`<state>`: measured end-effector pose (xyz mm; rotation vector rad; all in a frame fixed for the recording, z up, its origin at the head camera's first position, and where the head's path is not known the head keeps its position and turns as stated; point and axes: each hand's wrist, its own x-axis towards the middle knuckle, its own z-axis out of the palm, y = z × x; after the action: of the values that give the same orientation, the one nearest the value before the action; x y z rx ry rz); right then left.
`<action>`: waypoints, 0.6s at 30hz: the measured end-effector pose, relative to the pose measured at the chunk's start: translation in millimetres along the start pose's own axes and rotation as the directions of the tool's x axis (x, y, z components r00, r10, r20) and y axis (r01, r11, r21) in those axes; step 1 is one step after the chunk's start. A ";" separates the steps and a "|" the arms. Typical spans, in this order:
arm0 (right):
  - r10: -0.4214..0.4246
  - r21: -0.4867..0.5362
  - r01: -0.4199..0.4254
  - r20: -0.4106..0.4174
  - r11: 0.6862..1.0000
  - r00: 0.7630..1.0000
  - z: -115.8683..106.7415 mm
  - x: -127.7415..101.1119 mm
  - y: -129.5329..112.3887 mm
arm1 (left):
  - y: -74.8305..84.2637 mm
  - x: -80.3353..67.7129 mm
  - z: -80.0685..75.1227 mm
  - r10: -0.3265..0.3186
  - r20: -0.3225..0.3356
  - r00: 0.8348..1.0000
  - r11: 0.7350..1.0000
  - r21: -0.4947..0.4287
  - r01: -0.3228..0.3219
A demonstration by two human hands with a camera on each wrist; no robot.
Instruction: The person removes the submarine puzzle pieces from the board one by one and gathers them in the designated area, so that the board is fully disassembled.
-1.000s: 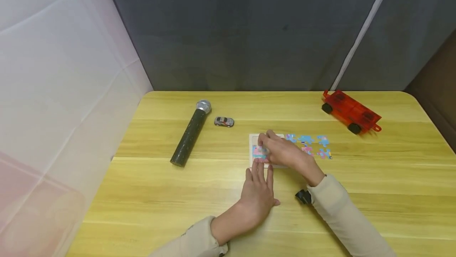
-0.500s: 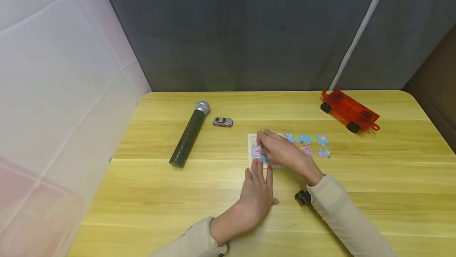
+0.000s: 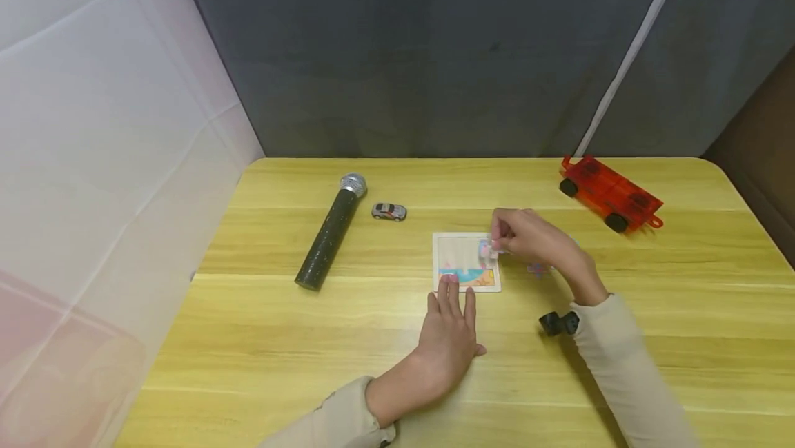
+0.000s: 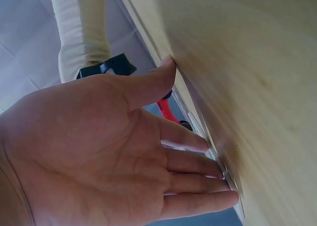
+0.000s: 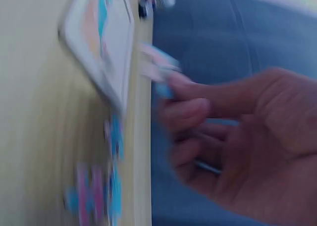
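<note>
A small white puzzle board (image 3: 464,255) lies in the middle of the yellow table (image 3: 310,337), with coloured pieces left only along its near edge. My right hand (image 3: 499,246) hovers over the board's right edge and pinches a pink and blue puzzle piece (image 3: 487,251). The right wrist view, though blurred, shows that puzzle piece (image 5: 159,70) held at the fingertips beside the board (image 5: 99,42). My left hand (image 3: 451,294) lies flat on the table, palm down, its fingertips touching the board's near edge. The left wrist view shows its fingers (image 4: 198,161) straight.
Loose puzzle pieces (image 3: 537,268) lie right of the board, mostly behind my right hand. A black microphone (image 3: 331,232) and a small grey toy car (image 3: 388,211) sit at the left. A red toy vehicle (image 3: 610,192) stands at the back right. Curtains close off the back and left.
My right hand has lifted a piece off the board's left part and carried it to the right. The board is now uncovered. The left hand has stayed in place.
</note>
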<state>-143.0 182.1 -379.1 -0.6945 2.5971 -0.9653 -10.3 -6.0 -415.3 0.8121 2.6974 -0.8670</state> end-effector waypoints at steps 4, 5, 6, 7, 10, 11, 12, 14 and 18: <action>0.077 0.011 -0.080 0.153 0.997 0.985 -15.9 -11.0 16.6 | -3.2 -4.0 -8.7 -0.004 0.005 1.000 1.000 0.026 0.004; 0.092 0.006 -0.094 0.166 0.996 0.982 -16.8 -12.1 19.3 | -3.9 -5.2 -10.7 -0.004 0.006 1.000 1.000 0.024 0.004; 0.101 -0.002 -0.102 0.168 0.995 0.981 -16.7 -12.5 21.2 | -4.6 -6.3 -12.5 -0.004 0.005 1.000 1.000 0.023 0.004; 0.117 -0.008 -0.118 0.169 0.993 0.979 -15.8 -12.0 22.3 | -5.3 -7.3 -13.6 -0.005 0.006 1.000 1.000 0.021 0.005; 0.173 -0.053 -0.167 0.158 0.985 0.972 -11.8 -9.3 21.7 | -6.4 -8.9 -15.1 -0.006 0.006 1.000 1.000 0.021 0.006; 0.192 -0.078 -0.182 0.152 0.980 0.969 -10.2 -8.3 20.9 | -6.5 -9.3 -15.2 -0.006 0.005 1.000 1.000 0.022 0.006; 0.213 -0.107 -0.199 0.145 0.974 0.966 -8.7 -7.5 19.1 | -6.2 -9.3 -14.7 -0.005 0.005 1.000 1.000 0.026 0.005; 0.251 -0.173 -0.228 0.126 0.958 0.960 -6.2 -6.6 15.5 | -5.9 -9.8 -14.3 -0.004 0.003 1.000 1.000 0.029 0.004; 0.301 -0.301 -0.264 0.081 0.916 0.950 -0.7 -4.9 6.7 | -6.1 -10.1 -14.8 0.001 -0.005 1.000 0.999 0.046 -0.001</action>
<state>-141.4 189.5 -382.6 -0.4075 2.6520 -0.4470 -5.5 -5.9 -397.1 0.8262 2.6903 -0.9317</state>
